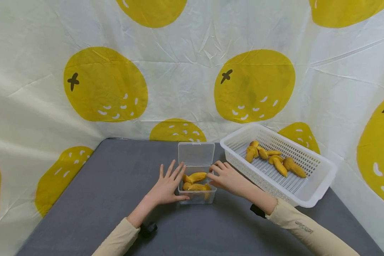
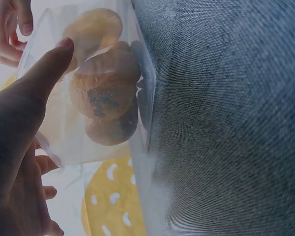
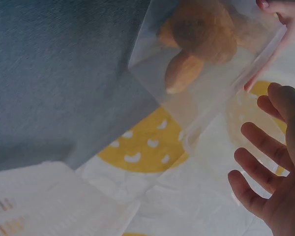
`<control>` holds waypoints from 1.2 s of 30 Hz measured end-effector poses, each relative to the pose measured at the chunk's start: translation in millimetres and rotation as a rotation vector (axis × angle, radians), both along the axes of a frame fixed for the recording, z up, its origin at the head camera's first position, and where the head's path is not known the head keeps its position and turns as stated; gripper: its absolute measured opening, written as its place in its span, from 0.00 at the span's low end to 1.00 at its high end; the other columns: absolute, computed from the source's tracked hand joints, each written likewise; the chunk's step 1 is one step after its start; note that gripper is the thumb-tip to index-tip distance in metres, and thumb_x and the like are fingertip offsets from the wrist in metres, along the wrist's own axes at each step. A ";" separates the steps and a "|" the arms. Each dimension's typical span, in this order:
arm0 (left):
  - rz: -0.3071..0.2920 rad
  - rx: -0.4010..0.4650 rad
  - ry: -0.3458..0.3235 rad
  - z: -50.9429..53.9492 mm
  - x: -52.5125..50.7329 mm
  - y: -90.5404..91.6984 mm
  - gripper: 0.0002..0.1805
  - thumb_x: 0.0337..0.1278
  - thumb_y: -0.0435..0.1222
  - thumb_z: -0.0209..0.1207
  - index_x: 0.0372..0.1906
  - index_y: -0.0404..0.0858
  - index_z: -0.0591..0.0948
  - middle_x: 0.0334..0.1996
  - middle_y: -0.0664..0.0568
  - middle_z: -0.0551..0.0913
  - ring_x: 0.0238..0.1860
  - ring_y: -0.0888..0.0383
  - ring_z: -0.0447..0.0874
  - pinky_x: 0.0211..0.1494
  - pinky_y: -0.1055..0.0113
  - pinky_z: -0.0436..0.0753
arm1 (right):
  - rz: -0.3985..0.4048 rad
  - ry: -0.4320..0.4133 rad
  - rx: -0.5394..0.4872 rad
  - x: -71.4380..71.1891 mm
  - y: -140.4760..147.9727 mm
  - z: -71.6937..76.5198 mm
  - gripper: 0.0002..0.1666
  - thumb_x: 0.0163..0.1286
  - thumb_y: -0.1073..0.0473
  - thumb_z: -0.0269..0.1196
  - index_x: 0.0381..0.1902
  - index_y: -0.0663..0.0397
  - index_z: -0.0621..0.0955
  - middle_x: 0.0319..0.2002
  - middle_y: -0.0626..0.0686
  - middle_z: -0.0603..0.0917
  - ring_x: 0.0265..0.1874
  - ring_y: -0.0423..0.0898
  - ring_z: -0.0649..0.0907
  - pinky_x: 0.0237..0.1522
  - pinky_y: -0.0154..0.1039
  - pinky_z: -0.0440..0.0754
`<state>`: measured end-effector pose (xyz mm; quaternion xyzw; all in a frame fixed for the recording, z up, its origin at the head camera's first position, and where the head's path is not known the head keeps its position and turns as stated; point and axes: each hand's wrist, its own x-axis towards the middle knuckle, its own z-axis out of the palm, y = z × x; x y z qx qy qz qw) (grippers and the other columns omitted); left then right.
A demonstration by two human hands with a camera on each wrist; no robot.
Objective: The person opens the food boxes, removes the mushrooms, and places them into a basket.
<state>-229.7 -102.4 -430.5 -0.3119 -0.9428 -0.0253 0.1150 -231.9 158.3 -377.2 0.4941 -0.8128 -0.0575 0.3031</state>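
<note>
The left hand (image 1: 166,188), spread and gripping nothing, should brace the hinged-lid plastic box (image 1: 192,199) while the loosely bent, seemingly empty right hand (image 1: 229,180) gently settles the mushrooms (image 1: 196,187) between them.

Cannot read the small marking (image 1: 304,227) on the right sleeve (image 1: 284,213), cropped like the left sleeve (image 1: 116,239) by the head view's near edge. Cannot count the overlapping mushrooms (image 1: 196,176) in the clear box (image 1: 196,199). Blurred and cropped in the right wrist view: white basket (image 3: 44,189).
</note>
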 end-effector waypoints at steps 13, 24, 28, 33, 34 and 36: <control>-0.006 0.025 -0.030 0.4 -2.2 -0.8 0.58 0.38 0.69 0.51 0.70 0.40 0.47 0.71 0.48 0.47 0.71 0.45 0.36 0.62 0.34 0.43 | -0.019 0.035 0.140 -7.1 -27.1 -9.2 0.14 0.56 0.45 0.62 0.39 0.39 0.75 0.39 0.46 0.76 0.38 0.44 0.72 0.36 0.36 0.70; -0.004 0.022 -0.036 -0.9 -2.9 -0.6 0.57 0.39 0.69 0.51 0.70 0.40 0.47 0.71 0.49 0.44 0.71 0.43 0.38 0.61 0.33 0.46 | 0.002 0.023 0.176 -13.6 -36.3 -17.3 0.12 0.56 0.43 0.60 0.39 0.34 0.78 0.38 0.44 0.77 0.37 0.42 0.72 0.38 0.37 0.71; -0.008 0.035 -0.035 -2.2 -2.8 -0.9 0.57 0.38 0.69 0.52 0.70 0.40 0.48 0.71 0.49 0.44 0.70 0.43 0.39 0.61 0.33 0.47 | 0.001 0.009 0.207 -14.6 -38.0 -19.0 0.09 0.58 0.44 0.59 0.36 0.32 0.78 0.39 0.43 0.77 0.38 0.42 0.71 0.38 0.37 0.70; -0.003 0.030 -0.040 -3.1 -2.5 -1.2 0.57 0.39 0.70 0.50 0.70 0.42 0.45 0.71 0.51 0.43 0.71 0.43 0.38 0.61 0.33 0.47 | 0.017 -0.003 0.191 -14.9 -38.1 -19.4 0.06 0.58 0.45 0.60 0.33 0.34 0.77 0.38 0.44 0.78 0.37 0.42 0.72 0.37 0.37 0.71; -0.003 0.033 -0.045 -3.0 -2.4 -1.1 0.57 0.39 0.70 0.50 0.70 0.42 0.45 0.71 0.50 0.43 0.71 0.43 0.38 0.61 0.33 0.46 | 0.021 0.000 0.187 -14.9 -38.0 -19.4 0.06 0.58 0.45 0.60 0.33 0.34 0.77 0.37 0.44 0.78 0.37 0.42 0.72 0.37 0.37 0.71; -0.008 0.042 -0.048 -2.8 -2.2 -1.0 0.57 0.39 0.69 0.51 0.70 0.42 0.45 0.71 0.49 0.44 0.71 0.43 0.38 0.61 0.33 0.45 | 0.025 0.002 0.181 -14.8 -37.8 -19.2 0.06 0.57 0.46 0.60 0.33 0.34 0.77 0.37 0.44 0.78 0.37 0.42 0.72 0.37 0.37 0.71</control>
